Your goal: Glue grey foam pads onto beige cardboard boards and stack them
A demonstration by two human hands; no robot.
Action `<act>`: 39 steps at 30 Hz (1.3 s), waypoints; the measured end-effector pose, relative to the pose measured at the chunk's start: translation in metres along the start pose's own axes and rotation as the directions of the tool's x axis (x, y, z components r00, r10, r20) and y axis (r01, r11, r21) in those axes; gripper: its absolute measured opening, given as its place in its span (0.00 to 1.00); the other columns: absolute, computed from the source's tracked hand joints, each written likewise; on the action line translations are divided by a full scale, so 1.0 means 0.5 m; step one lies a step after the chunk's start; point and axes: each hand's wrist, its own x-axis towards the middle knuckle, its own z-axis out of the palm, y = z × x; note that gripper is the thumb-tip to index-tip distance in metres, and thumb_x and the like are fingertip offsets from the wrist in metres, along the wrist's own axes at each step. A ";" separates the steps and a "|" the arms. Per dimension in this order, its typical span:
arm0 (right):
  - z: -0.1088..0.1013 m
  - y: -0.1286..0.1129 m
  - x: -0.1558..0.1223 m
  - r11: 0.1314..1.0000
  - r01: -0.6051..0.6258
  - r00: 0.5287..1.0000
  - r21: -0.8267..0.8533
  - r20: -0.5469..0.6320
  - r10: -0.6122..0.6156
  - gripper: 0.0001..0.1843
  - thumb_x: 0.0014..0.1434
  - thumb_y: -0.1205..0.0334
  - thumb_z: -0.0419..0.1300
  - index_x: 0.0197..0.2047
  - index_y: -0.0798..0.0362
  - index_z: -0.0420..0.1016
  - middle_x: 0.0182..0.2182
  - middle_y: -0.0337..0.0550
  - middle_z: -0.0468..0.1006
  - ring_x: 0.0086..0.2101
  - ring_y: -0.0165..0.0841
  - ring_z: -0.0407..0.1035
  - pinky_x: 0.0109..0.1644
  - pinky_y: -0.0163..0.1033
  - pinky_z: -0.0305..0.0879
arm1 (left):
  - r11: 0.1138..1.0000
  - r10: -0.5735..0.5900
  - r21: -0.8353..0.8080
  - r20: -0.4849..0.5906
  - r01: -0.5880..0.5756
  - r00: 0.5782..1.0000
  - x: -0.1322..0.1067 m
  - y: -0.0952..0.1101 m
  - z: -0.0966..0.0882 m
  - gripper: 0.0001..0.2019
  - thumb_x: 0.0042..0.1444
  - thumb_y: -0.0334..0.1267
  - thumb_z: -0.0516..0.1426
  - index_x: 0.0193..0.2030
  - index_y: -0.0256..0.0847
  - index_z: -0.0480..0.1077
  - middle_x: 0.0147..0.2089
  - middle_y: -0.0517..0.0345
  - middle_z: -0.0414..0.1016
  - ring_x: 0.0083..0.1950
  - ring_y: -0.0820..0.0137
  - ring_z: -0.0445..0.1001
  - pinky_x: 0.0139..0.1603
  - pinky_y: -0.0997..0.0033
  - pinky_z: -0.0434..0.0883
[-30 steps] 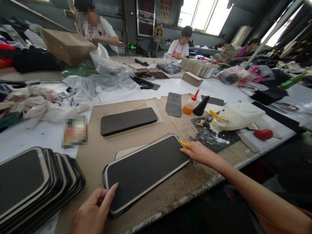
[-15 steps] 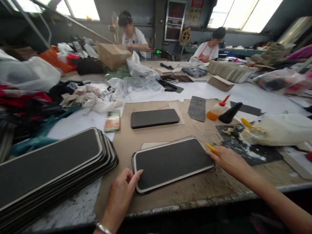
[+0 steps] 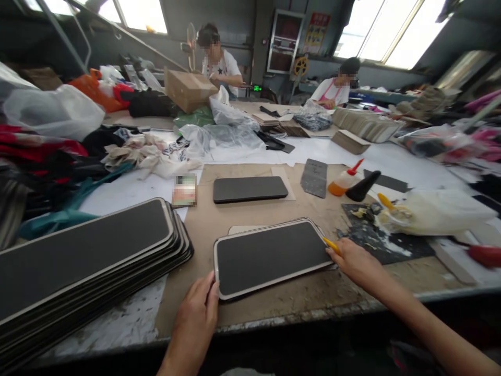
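Observation:
A black rectangular panel with rounded corners and a pale border [image 3: 270,258] lies in front of me, on top of other flat pieces whose edges peek out. My left hand [image 3: 195,313] grips its left end, with the thumb along the edge. At the right end, my right hand [image 3: 350,258] is closed around a yellow stick [image 3: 331,244], and its fingers touch the panel's edge. Whatever part of the stick lies inside the fist is hidden. Beyond this panel rests a smaller plain black panel [image 3: 250,189], partly over a pale sheet [image 3: 290,190].
Bordered panels form a tall stack [image 3: 90,245] at left. To the right are a red-tipped bottle [image 3: 342,180], a black cone [image 3: 364,186], a glue-smeared black sheet [image 3: 407,250] and a pale plastic bag [image 3: 442,211]. Across the table, two people [image 3: 221,65] are at work.
My left thumb has come off the panel's top face onto its left edge. The panel has turned or shifted slightly, and my right hand has stayed at its right end with the yellow stick.

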 end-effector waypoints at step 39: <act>-0.009 -0.014 0.040 0.735 -0.234 0.964 0.636 0.251 0.089 0.17 0.55 0.51 0.52 0.20 0.52 0.62 0.10 0.34 0.62 0.15 0.25 0.56 0.20 0.31 0.52 | 0.725 -0.468 -0.423 0.276 0.543 0.840 0.072 -0.009 -0.037 0.28 0.38 0.62 0.59 0.34 0.37 0.70 0.19 0.62 0.67 0.21 0.72 0.64 0.18 0.76 0.60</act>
